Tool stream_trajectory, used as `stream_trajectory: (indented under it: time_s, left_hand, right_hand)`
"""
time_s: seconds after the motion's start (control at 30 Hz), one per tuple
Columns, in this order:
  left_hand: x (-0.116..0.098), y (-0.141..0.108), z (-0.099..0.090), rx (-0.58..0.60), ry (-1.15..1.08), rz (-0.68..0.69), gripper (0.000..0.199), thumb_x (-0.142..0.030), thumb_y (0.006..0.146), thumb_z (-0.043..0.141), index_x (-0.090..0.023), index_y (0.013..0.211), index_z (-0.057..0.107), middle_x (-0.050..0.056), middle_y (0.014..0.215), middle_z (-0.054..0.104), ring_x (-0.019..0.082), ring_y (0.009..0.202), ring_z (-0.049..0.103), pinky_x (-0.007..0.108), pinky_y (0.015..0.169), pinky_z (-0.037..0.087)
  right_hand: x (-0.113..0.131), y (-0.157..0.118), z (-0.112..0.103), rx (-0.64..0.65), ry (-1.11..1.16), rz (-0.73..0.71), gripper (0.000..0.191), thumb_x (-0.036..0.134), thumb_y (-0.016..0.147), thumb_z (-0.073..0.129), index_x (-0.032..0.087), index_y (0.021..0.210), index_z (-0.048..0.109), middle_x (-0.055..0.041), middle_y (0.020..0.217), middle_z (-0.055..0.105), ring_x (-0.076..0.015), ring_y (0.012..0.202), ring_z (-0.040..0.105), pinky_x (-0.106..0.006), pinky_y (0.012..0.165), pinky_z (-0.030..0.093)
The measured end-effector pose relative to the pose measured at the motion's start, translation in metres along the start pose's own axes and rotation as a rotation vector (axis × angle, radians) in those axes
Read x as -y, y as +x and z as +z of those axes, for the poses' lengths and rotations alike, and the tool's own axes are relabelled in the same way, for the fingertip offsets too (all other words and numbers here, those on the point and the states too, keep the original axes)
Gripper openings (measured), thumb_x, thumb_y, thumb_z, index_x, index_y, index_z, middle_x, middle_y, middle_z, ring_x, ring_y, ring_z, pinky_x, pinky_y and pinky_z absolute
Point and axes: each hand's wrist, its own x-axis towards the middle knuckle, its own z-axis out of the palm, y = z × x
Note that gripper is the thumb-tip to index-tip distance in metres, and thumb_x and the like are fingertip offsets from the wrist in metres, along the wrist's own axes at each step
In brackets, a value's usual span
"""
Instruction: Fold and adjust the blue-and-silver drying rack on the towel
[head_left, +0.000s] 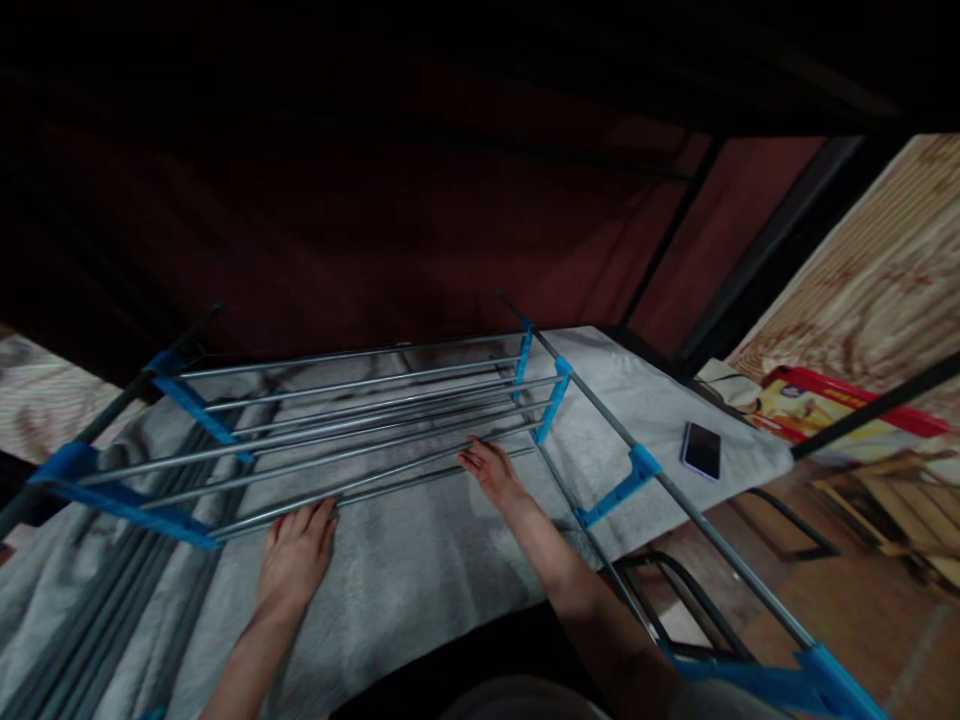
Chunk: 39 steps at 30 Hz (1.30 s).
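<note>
A half-built rack of grey metal tubes and blue plastic brackets lies before me. My left hand [296, 545] has its fingertips over the front metal tube [397, 466], close to the left blue bracket [142, 505]. Farther right along that tube, my right hand [491, 470] holds it with thumb and fingers. Several crossbars [360, 400] run between the left brackets and the right blue brackets [553, 400]. A long side tube [604, 408] carries another blue bracket [626, 487] to the right of my right hand. My fingers partly hide the front tube.
A bundle of loose grey tubes [112, 590] lies on the grey blanket [405, 580] at left. A phone [701, 450] rests near the blanket's right edge. Beyond are a red and yellow package [832, 405], a wooden frame [900, 510] and a black-framed chair [690, 600].
</note>
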Motion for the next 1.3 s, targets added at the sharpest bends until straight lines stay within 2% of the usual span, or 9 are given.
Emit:
stream_trajectory:
  time_s: [0.13,0.27,0.37,0.63,0.77,0.87,1.1,1.2,1.3]
  left_hand:
    - [0.001,0.011,-0.005,0.058,0.040,0.033,0.054,-0.034,0.107,0.026,-0.015,0.138,0.066,0.016,0.129,0.072,0.032,0.120,0.063,0.050,0.110,0.040]
    - [0.001,0.022,-0.008,0.140,0.040,0.020,0.050,-0.036,0.105,0.029,-0.018,0.130,0.069,0.014,0.121,0.074,0.031,0.118,0.065,0.047,0.104,0.044]
    - [0.003,0.029,-0.006,0.159,-0.015,0.025,0.048,-0.038,0.104,0.031,-0.019,0.122,0.070,0.014,0.118,0.076,0.031,0.114,0.067,0.046,0.100,0.047]
    - [0.008,0.034,0.003,0.108,-0.112,0.014,0.041,-0.040,0.099,0.036,-0.023,0.111,0.071,0.011,0.112,0.080,0.029,0.108,0.071,0.043,0.094,0.049]
    - [0.008,0.032,0.006,0.101,-0.115,0.022,0.044,-0.042,0.100,0.033,-0.022,0.111,0.070,0.011,0.109,0.079,0.030,0.107,0.071,0.043,0.093,0.048]
    - [0.008,0.030,0.007,0.103,-0.107,0.025,0.048,-0.043,0.102,0.031,-0.020,0.114,0.070,0.013,0.109,0.078,0.031,0.107,0.070,0.044,0.092,0.047]
    - [0.001,0.026,0.005,0.080,-0.055,0.047,0.049,-0.040,0.105,0.030,-0.022,0.124,0.071,0.010,0.109,0.078,0.029,0.106,0.068,0.043,0.094,0.045]
    - [-0.001,0.027,0.003,0.084,-0.057,0.066,0.050,-0.043,0.106,0.030,-0.022,0.129,0.070,0.011,0.112,0.077,0.031,0.109,0.068,0.044,0.095,0.044]
    - [-0.003,0.028,0.002,0.088,-0.065,0.067,0.051,-0.043,0.106,0.030,-0.021,0.127,0.071,0.012,0.114,0.076,0.032,0.109,0.068,0.045,0.093,0.043]
  right_hand:
    - [0.003,-0.002,0.002,-0.001,0.006,0.001,0.020,0.025,0.071,0.086,0.021,0.081,0.069,0.0023,0.081,0.075,-0.0161,0.081,0.071,-0.036,0.094,0.058]
    - [0.008,-0.004,0.005,0.025,-0.014,-0.006,0.018,0.023,0.072,0.084,0.020,0.082,0.070,0.0027,0.077,0.074,-0.0157,0.080,0.070,-0.036,0.093,0.058]
    - [0.012,-0.007,0.006,0.035,-0.036,0.003,0.017,0.019,0.071,0.082,0.020,0.083,0.069,0.0033,0.077,0.074,-0.0152,0.082,0.071,-0.036,0.095,0.057]
    - [0.017,-0.013,0.001,0.041,-0.092,0.047,0.026,0.013,0.064,0.079,0.022,0.077,0.060,0.0046,0.083,0.075,-0.0142,0.079,0.071,-0.034,0.092,0.056]
    - [0.018,-0.018,-0.004,0.019,-0.101,0.041,0.029,0.021,0.067,0.082,0.025,0.087,0.061,0.0059,0.089,0.076,-0.0146,0.085,0.073,-0.035,0.095,0.055]
    - [0.020,-0.016,-0.004,0.019,-0.105,0.041,0.028,0.030,0.070,0.085,0.026,0.085,0.062,0.0025,0.086,0.076,-0.0175,0.089,0.073,-0.036,0.095,0.056]
    - [0.025,-0.004,0.001,0.051,-0.150,0.013,0.026,0.031,0.065,0.089,0.025,0.081,0.069,0.0001,0.084,0.075,-0.0202,0.088,0.073,-0.039,0.097,0.056]
    - [0.024,-0.007,-0.008,0.018,-0.205,0.005,0.029,0.032,0.060,0.088,0.026,0.082,0.070,-0.0015,0.090,0.076,-0.0209,0.085,0.073,-0.040,0.094,0.057]
    - [0.022,-0.013,-0.024,-0.023,-0.234,0.000,0.037,0.032,0.058,0.086,0.027,0.093,0.072,-0.0026,0.099,0.077,-0.0217,0.083,0.074,-0.041,0.088,0.059]
